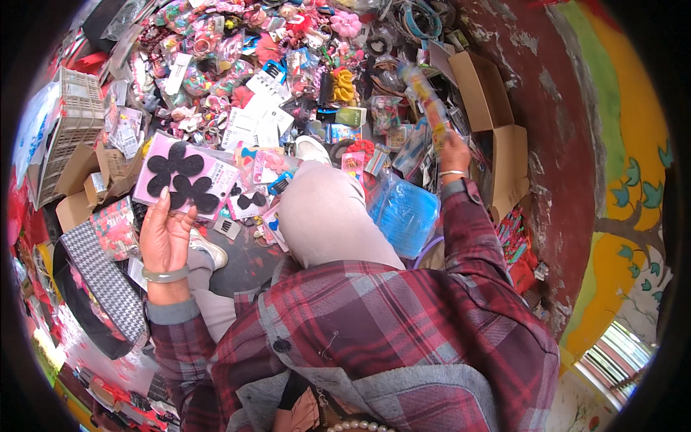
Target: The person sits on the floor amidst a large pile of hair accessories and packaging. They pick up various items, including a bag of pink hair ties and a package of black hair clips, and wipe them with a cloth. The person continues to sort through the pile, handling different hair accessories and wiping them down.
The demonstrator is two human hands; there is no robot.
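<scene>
My left hand (165, 237) grips the lower edge of a pink card (155, 148) carrying two black fuzzy flower shapes, its fingertips over the card's front. The card is tilted up above the heap at the left. Away to the right, my right hand (453, 154) is closed on the near end of a long, narrow, yellowish packet (426, 101). That packet is smeared by motion, so its contents cannot be made out. Below the pink card lies a small card with a black bow (250, 201). A clear bag of blue plastic pieces (409, 216) rests beside my right forearm.
Hair ornaments and small packets (237, 65) are heaped across the far floor. An open cardboard box (484, 90) stands along the red wall (554, 144) at right. At left are a woven plastic basket (78, 108), another cardboard box (80, 176) and a houndstooth-patterned bag (108, 277).
</scene>
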